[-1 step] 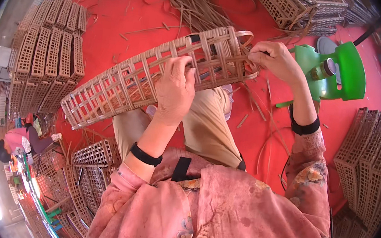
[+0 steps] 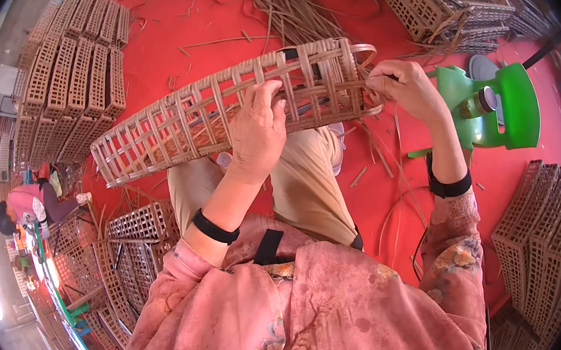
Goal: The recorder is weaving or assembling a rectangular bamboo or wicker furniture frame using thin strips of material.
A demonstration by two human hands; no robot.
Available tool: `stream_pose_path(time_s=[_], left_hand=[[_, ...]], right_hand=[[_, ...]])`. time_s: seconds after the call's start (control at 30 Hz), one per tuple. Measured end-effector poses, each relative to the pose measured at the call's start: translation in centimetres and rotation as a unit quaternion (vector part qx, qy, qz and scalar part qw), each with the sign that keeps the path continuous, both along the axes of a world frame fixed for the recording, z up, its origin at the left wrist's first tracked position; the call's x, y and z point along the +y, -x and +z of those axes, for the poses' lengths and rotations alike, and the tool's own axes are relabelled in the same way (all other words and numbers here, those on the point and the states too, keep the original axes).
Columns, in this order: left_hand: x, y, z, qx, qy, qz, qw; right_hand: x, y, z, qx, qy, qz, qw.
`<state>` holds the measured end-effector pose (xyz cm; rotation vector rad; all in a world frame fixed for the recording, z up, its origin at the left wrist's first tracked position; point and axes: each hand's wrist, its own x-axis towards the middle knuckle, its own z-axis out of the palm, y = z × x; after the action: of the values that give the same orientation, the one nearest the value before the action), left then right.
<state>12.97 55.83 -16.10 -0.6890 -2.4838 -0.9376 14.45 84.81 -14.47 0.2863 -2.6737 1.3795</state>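
A long, narrow woven wicker basket (image 2: 155,124) with an open lattice lies tilted across my knees, its right end higher and farther away. My left hand (image 2: 258,124) is closed on the lattice right of its middle, with curled fingers at the slats. Beyond the basket's right end, my right hand (image 2: 411,93) pinches a thin wicker strip (image 2: 354,85) that runs out of the weave. Looped strips (image 2: 364,48) stick out at that end. The tips of my right fingers partly hide the strip.
Loose strips (image 2: 279,2) lie heaped on the red floor (image 2: 165,30) ahead. A green plastic chair (image 2: 520,105) holding a lidded jar (image 2: 477,104) stands at right. Stacked baskets rise at left (image 2: 77,76) and right (image 2: 540,232). Another person (image 2: 31,205) sits at far left.
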Motion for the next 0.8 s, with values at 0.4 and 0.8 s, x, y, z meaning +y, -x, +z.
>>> stream_pose_path(time_s=[0.4,0.8], left_hand=[[-1.9,0.1,0.5,-0.177,-0.200,-0.009,0.964],[-4.0,-0.4,0.2,0.014,0.025,0.076,0.997]], right_hand=[[0.9,-0.3,-0.5,-0.001,0.008,-0.024,1.000],[2.0,-0.1,-0.6,-0.067,0.027,-0.009,0.997]])
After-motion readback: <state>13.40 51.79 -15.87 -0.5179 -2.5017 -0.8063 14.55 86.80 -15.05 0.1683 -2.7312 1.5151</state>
